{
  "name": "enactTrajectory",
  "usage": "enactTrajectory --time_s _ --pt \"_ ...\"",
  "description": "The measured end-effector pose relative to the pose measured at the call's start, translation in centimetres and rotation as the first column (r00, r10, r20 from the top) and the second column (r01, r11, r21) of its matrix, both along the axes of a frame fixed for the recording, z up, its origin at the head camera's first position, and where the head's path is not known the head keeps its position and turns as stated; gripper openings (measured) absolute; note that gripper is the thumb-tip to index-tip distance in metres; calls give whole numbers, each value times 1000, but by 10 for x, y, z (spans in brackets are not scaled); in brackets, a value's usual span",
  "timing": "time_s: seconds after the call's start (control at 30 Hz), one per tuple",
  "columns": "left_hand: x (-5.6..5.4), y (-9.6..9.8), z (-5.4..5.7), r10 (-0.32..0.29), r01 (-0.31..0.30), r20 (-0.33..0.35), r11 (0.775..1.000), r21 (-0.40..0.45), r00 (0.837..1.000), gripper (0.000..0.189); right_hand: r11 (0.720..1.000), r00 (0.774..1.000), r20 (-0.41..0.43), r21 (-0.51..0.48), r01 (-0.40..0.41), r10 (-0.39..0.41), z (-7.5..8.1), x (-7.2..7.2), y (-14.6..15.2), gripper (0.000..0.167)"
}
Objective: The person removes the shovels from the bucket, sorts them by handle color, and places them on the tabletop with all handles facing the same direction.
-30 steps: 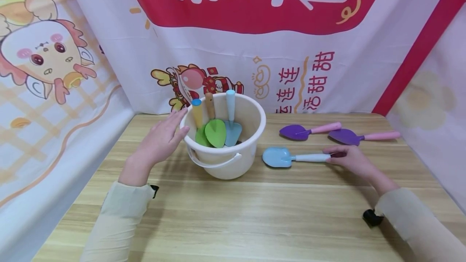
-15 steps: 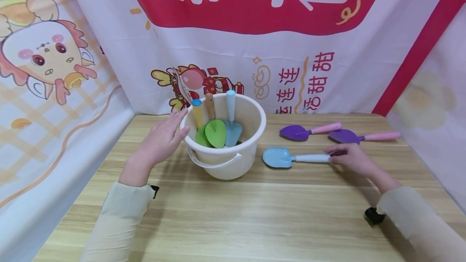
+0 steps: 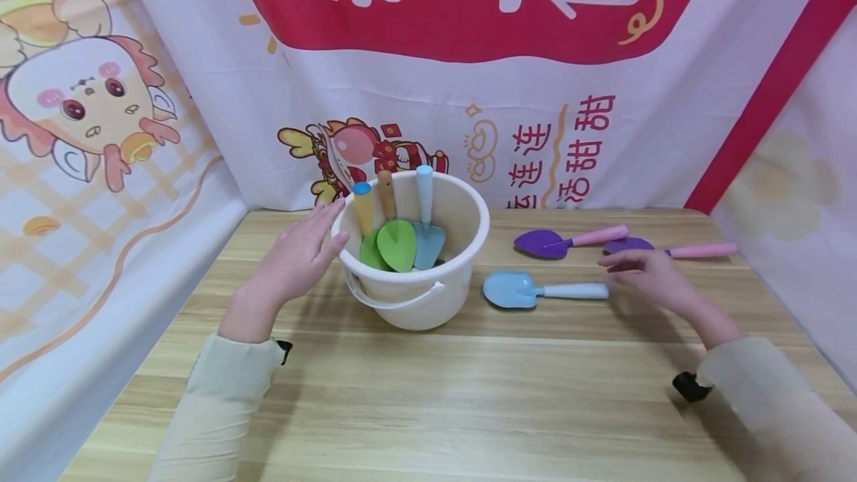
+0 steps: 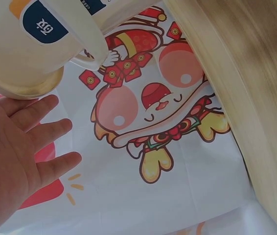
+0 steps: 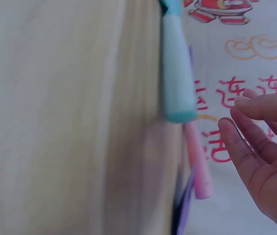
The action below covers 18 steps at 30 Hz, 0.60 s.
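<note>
With straight fingers, my left hand (image 3: 291, 262) rests against the left rim of a white bucket (image 3: 428, 307); the left wrist view shows those fingers spread near its edge. Inside the bucket stand two green trowels, one (image 3: 396, 245) overlapping the other, and a light blue spade (image 3: 428, 242). On the table to the right lies a light blue hand shovel (image 3: 512, 290) with a pale handle. Just past that handle's end hovers my right hand (image 3: 652, 281), fingers loosely bent, holding nothing. It partly hides a purple trowel (image 3: 703, 250) with a pink handle.
Another purple trowel (image 3: 542, 244) with a pink handle lies behind the light blue shovel. Printed cloth (image 3: 375, 80) hangs along the back edge of the wooden table (image 3: 428, 407) and at both sides.
My right hand has come off the end of the light blue shovel's handle and shifted slightly back, toward the right-hand purple trowel. The shovel stays put, as do my left hand and the bucket.
</note>
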<state>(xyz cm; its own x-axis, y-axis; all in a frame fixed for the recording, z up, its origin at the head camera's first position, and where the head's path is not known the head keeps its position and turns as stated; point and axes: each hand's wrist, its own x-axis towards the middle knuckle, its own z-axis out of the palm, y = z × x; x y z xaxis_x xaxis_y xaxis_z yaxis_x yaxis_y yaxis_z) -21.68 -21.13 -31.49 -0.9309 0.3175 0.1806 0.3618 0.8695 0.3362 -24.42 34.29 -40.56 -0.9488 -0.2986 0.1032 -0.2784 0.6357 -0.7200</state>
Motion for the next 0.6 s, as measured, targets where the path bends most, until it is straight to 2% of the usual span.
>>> enactTrajectory --time_s 0.07,0.3,0.47,0.6 --pt "0 0 0 1 -1 -1 1000 1 1000 65 1000 1000 -27 -3 -13 13 6 1 -2 30" --pt "0 -1 0 -1 1 -4 1000 4 1000 65 999 999 -40 37 -10 12 32 5 -13 30" --pt "0 -1 -1 -2 2 -4 1000 5 1000 65 998 993 -116 56 -32 38 48 6 -21 27" --pt "-1 -1 -1 -5 5 -6 1000 5 1000 65 996 989 -133 73 -54 64 59 9 -28 28"
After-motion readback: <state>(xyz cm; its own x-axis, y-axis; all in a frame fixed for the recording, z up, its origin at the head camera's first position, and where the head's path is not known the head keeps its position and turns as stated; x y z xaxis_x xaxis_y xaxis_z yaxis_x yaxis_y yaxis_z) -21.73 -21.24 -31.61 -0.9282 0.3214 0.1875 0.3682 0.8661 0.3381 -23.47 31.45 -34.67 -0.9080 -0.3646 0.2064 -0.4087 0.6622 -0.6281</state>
